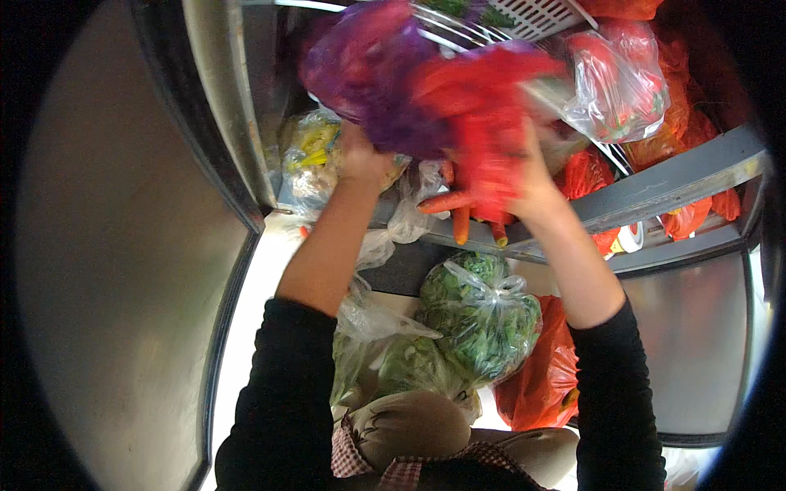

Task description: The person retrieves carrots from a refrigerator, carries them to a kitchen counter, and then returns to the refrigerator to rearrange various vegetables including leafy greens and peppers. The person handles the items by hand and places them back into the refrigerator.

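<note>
My right hand (531, 178) grips a red plastic bag (485, 104), blurred by motion, with carrots (451, 201) sticking out beneath it. My left hand (365, 156) is at the lower edge of a purple bag (374, 80), its fingers largely hidden, so its hold cannot be told. Just beside and below the left hand lies a clear plastic bag (310, 153) with yellowish contents. A knotted clear bag (408, 215) hangs over the shelf edge between my forearms.
An open metal refrigerator door (135, 245) stands at the left. A grey crossbar (669, 178) spans the right. Bags of leafy greens (485, 313) and a red bag (540, 374) lie before my knees. Above are a white slatted basket (534, 18) and a clear bag of red vegetables (620, 86).
</note>
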Motion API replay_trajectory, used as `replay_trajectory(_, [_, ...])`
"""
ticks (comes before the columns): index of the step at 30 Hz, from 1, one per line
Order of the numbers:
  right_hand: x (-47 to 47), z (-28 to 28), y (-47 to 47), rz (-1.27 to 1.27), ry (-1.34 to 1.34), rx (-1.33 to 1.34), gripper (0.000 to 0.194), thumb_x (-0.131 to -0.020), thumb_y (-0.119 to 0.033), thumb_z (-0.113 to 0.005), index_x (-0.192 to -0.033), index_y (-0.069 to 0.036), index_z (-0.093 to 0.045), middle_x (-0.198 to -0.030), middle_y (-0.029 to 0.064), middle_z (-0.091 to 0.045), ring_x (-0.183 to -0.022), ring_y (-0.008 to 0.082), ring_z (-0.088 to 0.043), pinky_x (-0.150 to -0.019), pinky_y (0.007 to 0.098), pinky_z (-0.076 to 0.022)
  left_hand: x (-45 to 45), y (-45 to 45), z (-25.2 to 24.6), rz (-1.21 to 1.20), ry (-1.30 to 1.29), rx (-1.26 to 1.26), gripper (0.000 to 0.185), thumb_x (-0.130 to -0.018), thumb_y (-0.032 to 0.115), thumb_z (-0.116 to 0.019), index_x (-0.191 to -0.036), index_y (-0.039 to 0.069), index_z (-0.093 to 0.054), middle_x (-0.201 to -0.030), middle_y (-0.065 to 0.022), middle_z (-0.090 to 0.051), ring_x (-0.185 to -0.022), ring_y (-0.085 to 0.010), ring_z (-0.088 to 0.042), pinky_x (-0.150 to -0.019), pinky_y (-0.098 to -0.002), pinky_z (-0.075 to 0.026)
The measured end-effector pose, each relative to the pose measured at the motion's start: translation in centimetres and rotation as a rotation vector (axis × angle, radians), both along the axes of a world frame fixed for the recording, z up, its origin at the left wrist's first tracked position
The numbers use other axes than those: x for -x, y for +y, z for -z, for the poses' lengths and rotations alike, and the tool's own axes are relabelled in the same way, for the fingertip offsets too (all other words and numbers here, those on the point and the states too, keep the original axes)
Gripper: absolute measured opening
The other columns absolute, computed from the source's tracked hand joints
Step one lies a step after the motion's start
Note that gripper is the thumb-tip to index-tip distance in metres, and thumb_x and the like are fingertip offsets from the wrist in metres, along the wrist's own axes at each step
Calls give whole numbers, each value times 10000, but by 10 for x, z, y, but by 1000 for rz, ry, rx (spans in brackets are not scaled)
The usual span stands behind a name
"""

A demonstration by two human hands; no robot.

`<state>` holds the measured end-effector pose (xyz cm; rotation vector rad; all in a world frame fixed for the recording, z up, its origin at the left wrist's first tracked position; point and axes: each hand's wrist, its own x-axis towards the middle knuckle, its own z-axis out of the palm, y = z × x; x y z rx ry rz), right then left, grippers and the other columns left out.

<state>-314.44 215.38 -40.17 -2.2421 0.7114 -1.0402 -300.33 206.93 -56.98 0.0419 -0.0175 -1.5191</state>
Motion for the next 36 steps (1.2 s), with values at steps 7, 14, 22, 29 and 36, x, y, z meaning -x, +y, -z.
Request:
replay_trajectory(7, [-24, 78, -153, 381, 249, 221, 403, -868, -327, -605, -1199, -102, -557, -1174, 108, -601, -1085, 263, -558, -938, 381, -426, -7, -118, -17, -45, -546, -454, 508, -819, 326, -623, -1234, 42, -545, -1247, -153, -574, -1109, -345, -559, -937, -446, -459])
replay_trajectory(14, [-32, 71, -237, 542, 355, -226, 649, -776, -533, -672, -1240, -88, -584, -1235, 188, -591, -1127, 307, -574, -967, 377, -437, -46, -78, -17, -569, -2562, -460, 504, -855, 401, -559, -1225, 61, -598, -1298, -132, -550, -1233, -294, -463, -1077, -459, -304])
replay_trajectory(22, [8, 127, -223, 297, 692, 386, 854, -748, -590, -668, -1330, -11, -438, -1318, 252, -491, -1254, 385, -437, -1062, 402, -350, -68, -56, 8, -234, -2869, -110, 640, -918, 603, -351, -1180, 88, -624, -1245, -111, -570, -1261, -265, -426, -1138, -527, -98])
replay_trajectory(29, [-33, 168, -253, 352, 766, 433, 557, -795, -512, -664, -1016, -1, -633, -1139, 272, -576, -1062, 417, -526, -1017, 474, -327, -69, -53, 6, -225, -2832, -39, 659, -897, 621, -381, -1157, 69, -628, -1210, -109, -585, -1256, -265, -426, -1122, -556, -70])
replay_trajectory(36, [-130, 164, -342, 640, 980, 489, 760, -808, -596, -602, -1346, -86, -434, -1387, 276, -385, -1307, 456, -322, -1102, 500, -245, -69, -53, 8, -154, -2829, -13, 614, -918, 589, -391, -1146, 67, -620, -1224, -95, -575, -1259, -271, -406, -1112, -576, -72])
